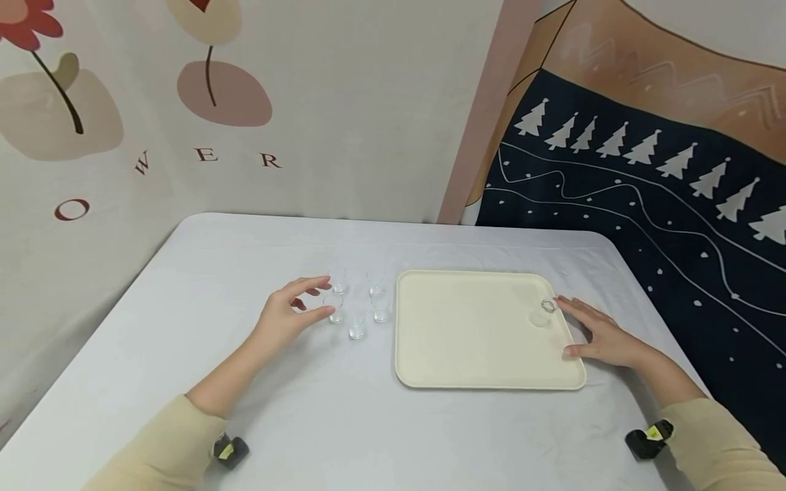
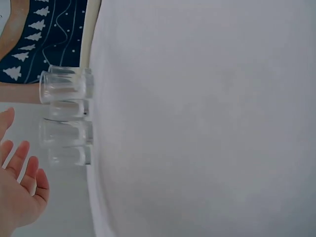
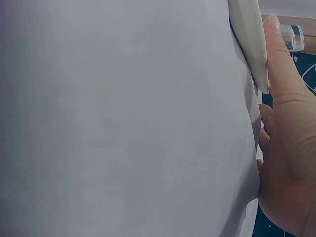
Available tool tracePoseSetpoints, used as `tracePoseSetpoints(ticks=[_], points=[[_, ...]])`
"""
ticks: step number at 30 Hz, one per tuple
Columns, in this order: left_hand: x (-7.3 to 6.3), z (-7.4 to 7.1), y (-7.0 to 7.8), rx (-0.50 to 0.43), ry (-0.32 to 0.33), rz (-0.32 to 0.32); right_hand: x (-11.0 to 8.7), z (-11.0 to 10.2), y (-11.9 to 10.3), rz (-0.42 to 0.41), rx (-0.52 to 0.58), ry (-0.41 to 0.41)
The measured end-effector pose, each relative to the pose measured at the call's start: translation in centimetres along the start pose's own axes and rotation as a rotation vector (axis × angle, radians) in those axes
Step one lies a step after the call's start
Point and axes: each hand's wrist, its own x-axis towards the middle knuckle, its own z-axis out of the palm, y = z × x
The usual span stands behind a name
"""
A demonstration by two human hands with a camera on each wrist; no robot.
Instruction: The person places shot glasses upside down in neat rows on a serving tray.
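Several small clear glasses stand in a group left of a cream tray (image 1: 473, 331). My left hand (image 1: 290, 308) is at the group's left side, its thumb and fingers spread apart near the leftmost glass (image 1: 335, 316). In the left wrist view the fingers (image 2: 19, 160) appear clear of the glasses, and no grip shows. The nearest of them to the front is another glass (image 1: 357, 329). At the tray's right edge rests my right hand (image 1: 604, 339), its thumb (image 3: 281, 59) against the rim. One clear glass (image 1: 540, 316) stands on the tray beside the right fingertips.
A white cloth covers the table (image 1: 368, 436). Behind it hangs a pale curtain (image 1: 356, 136) with flower prints. To the right is a dark blue cloth (image 1: 614, 198) with white trees.
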Motion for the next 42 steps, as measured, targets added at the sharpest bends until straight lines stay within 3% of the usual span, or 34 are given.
tracePoseSetpoints(ticks=[7, 17, 32, 42], points=[[0.1, -0.2, -1.9, 0.007, -0.086, -0.074, 0.0, 0.1, -0.1, 0.006, 0.000, 0.002], [0.3, 0.3, -3.7, -0.002, -0.145, -0.136, 0.0, 0.1, -0.2, -0.002, 0.018, 0.007], [0.4, 1.7, -4.8, 0.070, -0.144, -0.126, 0.0, 0.0, 0.1, -0.004, 0.012, 0.009], [0.1, 1.1, -4.9, 0.067, -0.093, -0.127, 0.0, 0.0, -0.1, 0.002, 0.011, 0.006]])
